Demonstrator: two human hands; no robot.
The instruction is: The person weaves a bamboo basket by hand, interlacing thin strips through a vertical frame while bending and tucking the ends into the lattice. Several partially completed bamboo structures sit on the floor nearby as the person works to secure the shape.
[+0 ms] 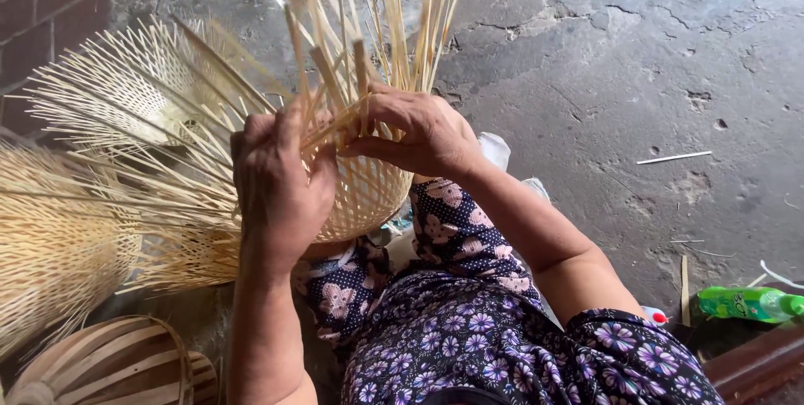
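A half-woven bamboo basket (368, 196) rests on my lap, its loose upright strips (402, 28) fanning upward. My left hand (276, 179) grips the basket's near rim, fingers curled over several strips. My right hand (419, 133) pinches a thin horizontal bamboo strip (335, 124) against the uprights at the rim. Both hands are closed on bamboo. The basket's lower part is hidden behind my hands and knees.
Other unfinished bamboo baskets (126, 95) with splayed strips lie at the left, and a wider-slatted one (117, 363) sits at the bottom left. A green plastic bottle (749, 304) lies at the right. Loose sticks (674, 157) are scattered on the cracked concrete floor. A brick wall (42, 3) stands upper left.
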